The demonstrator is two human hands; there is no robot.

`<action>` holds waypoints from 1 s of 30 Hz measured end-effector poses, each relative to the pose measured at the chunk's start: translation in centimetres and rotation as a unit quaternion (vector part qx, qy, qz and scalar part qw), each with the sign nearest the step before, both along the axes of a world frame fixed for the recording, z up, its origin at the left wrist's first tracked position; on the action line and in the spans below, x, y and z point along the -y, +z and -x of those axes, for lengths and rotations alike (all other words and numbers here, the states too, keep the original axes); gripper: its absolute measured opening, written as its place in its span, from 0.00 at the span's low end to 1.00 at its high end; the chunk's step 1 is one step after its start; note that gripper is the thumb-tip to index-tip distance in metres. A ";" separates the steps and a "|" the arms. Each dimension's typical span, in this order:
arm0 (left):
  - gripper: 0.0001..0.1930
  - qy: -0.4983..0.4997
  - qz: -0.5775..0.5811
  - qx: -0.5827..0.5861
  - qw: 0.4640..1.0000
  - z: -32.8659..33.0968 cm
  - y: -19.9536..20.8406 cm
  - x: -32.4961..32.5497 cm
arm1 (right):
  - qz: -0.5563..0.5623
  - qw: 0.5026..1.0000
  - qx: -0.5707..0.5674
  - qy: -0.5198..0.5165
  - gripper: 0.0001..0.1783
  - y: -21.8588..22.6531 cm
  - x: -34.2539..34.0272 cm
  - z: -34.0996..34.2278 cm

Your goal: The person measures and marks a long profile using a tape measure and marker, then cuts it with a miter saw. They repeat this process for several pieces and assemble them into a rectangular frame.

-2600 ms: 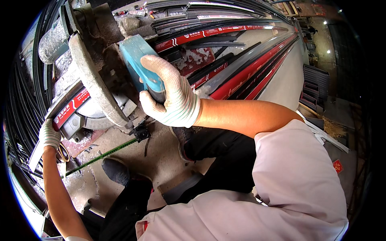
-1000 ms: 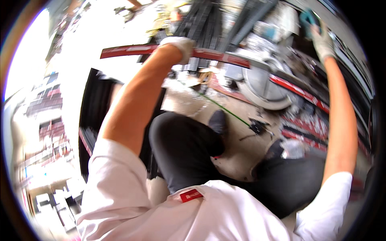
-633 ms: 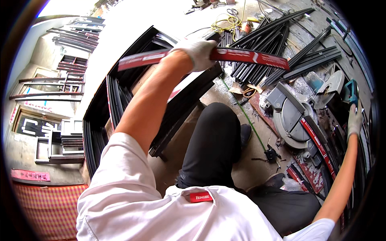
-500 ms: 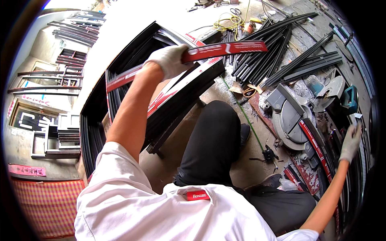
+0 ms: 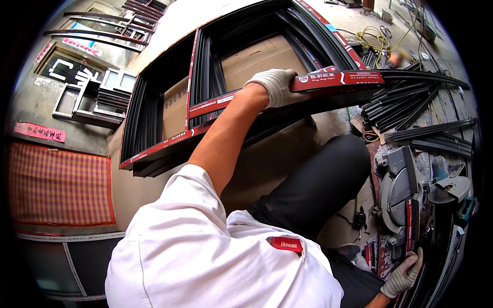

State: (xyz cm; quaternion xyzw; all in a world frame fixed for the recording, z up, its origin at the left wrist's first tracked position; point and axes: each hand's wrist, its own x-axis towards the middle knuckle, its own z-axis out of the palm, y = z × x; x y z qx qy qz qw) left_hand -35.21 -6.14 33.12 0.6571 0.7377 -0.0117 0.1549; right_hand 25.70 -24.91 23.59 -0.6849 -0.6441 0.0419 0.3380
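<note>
My gloved left hand (image 5: 275,88) is closed around a long black metal profile (image 5: 341,79) with red film along its side. The profile lies across a stack of black window frames (image 5: 191,66), over the near edge; I cannot tell whether it rests on them. At the lower right, my gloved right hand (image 5: 403,275) has its fingers curled at the near end of another red-filmed metal profile (image 5: 409,226). That one lies along a grey mitre saw (image 5: 396,192). Part of the right hand's grip is hidden.
A pile of black profiles (image 5: 403,102) lies on the floor at the right, near a coiled yellow cable (image 5: 374,38). Small frames (image 5: 110,100) lean at the left wall, beside a checked cloth (image 5: 59,185). Cardboard (image 5: 257,59) shows inside the frame stack.
My view has swung left. The left hand's profile has come down from in the air to the near edge of the frames. My right hand has moved nearer, to the profile by the saw.
</note>
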 end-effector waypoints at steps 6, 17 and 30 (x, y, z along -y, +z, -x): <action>0.41 0.014 -0.016 0.059 0.998 0.9 -1.2 0.3 | 0.033 0.997 0.037 0.063 0.17 -0.6 -0.7 3.0; 0.42 0.017 -0.020 0.068 0.997 2.1 -1.6 0.9 | 0.085 0.991 0.028 0.101 0.16 -1.5 -1.3 4.0; 0.39 0.060 0.002 0.129 0.990 2.3 -2.4 0.8 | 0.065 0.993 0.038 0.095 0.13 0.2 -1.7 6.1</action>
